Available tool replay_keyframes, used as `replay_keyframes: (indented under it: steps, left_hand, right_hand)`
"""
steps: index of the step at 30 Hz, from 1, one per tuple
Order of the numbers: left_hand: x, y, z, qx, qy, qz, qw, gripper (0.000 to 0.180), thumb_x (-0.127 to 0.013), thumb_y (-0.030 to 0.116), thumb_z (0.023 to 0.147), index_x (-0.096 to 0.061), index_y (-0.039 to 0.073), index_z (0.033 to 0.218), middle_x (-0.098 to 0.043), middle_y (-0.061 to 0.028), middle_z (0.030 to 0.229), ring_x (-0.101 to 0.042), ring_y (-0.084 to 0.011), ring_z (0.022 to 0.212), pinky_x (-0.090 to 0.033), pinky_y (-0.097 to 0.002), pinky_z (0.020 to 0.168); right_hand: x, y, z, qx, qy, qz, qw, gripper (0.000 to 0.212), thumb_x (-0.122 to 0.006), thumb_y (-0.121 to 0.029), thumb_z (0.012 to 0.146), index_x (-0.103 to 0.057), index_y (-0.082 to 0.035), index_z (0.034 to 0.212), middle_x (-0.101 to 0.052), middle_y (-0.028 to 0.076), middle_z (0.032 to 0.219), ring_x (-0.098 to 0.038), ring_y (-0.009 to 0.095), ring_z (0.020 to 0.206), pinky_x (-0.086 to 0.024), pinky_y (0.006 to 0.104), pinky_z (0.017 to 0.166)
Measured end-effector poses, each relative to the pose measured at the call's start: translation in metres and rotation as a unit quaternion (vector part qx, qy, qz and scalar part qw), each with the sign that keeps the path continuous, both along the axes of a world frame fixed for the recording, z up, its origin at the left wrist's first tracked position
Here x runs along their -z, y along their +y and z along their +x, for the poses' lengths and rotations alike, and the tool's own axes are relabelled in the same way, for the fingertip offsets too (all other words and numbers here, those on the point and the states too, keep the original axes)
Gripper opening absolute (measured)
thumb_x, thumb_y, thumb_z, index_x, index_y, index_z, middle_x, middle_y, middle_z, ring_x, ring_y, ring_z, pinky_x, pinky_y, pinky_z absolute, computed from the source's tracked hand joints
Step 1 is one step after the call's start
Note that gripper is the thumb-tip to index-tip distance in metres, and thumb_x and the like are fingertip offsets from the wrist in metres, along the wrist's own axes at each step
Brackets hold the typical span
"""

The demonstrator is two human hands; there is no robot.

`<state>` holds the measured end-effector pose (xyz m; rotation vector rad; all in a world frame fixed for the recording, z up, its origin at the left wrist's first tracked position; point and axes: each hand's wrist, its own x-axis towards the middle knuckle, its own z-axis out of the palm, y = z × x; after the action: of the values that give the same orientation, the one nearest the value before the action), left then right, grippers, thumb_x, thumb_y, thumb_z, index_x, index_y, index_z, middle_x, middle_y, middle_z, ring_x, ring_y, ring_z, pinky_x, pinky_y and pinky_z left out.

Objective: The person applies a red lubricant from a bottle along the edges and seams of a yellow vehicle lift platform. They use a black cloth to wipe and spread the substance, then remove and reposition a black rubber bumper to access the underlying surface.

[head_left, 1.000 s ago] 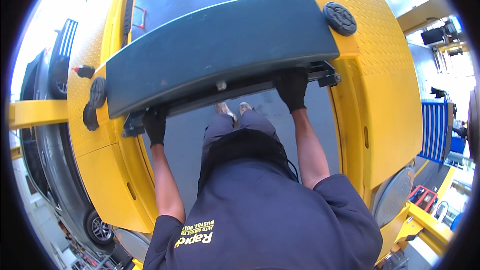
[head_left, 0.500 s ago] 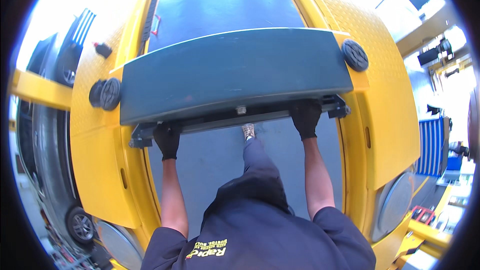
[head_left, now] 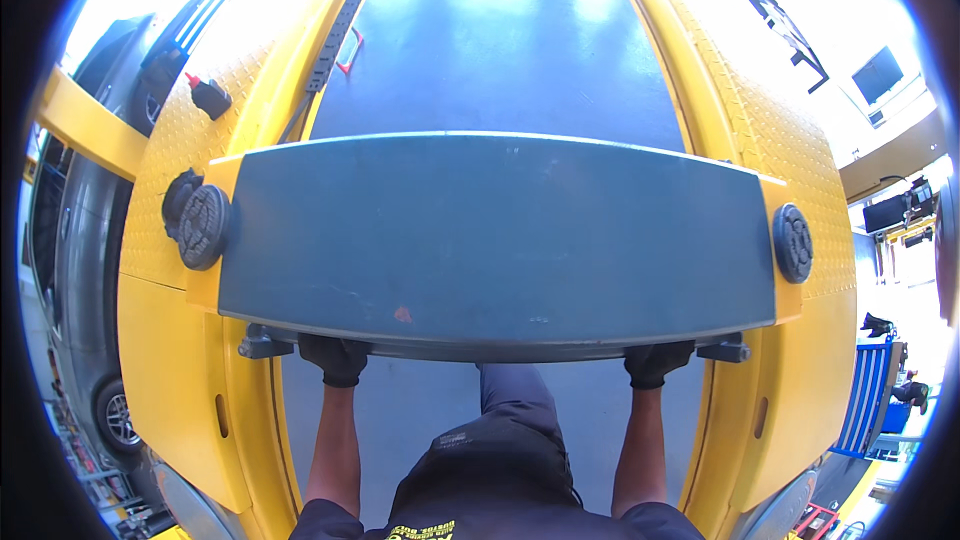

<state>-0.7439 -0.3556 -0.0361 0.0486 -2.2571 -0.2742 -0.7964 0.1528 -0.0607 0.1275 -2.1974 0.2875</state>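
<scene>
A wide rolling bridge jack [head_left: 500, 230] with a dark blue-grey top spans the two yellow runways of a car lift in front of me. Black ribbed rubber pads, the left pad [head_left: 205, 227] and the right pad [head_left: 794, 243], sit at its ends. My left hand [head_left: 335, 358], in a black glove, grips the jack's near underside by its left end. Toward the right end, my right hand [head_left: 660, 363], gloved alike, holds the same edge. The fingers of both hands are partly hidden under the jack. Both forearms reach straight forward.
The left runway [head_left: 165, 330] and right runway [head_left: 815, 340] flank me. A dark bottle-like object with a red tip [head_left: 208, 96] lies on the left one. Beyond it stands a grey car [head_left: 88, 280]. A blue striped panel [head_left: 865, 400] is at right. Blue-grey floor lies between the runways.
The jack now appears lower and larger in view, nearly level instead of slanted, with more of its top showing. Both hands have kept hold of its near side.
</scene>
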Motion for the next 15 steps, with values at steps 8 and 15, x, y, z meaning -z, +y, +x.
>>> replay_keyframes:
  steps: [8,15]
  left_hand:
    - [0.017,-0.014,-0.084,0.000,0.043,-0.059,0.997,0.033,-0.056,0.036,0.092,-0.060,0.009,0.073,-0.058,-0.0104,0.070,-0.059,-0.0364,0.067,-0.044,-0.0476,0.063]
    - [0.002,-0.007,-0.182,0.011,0.095,-0.076,0.992,0.031,-0.057,0.034,0.090,-0.054,0.014,0.067,-0.053,-0.0083,0.066,-0.054,-0.0329,0.063,-0.040,-0.0464,0.059]
  right_hand:
    - [-0.001,0.003,-0.087,-0.024,0.051,0.018,0.998,0.046,-0.047,-0.036,0.103,-0.071,0.002,0.110,-0.072,0.023,0.105,-0.069,0.044,0.095,-0.051,0.0514,0.084]
    - [0.010,0.023,-0.173,-0.005,-0.031,0.019,0.999,0.044,-0.049,-0.039,0.100,-0.074,-0.003,0.104,-0.074,0.018,0.104,-0.069,0.040,0.100,-0.050,0.0485,0.090]
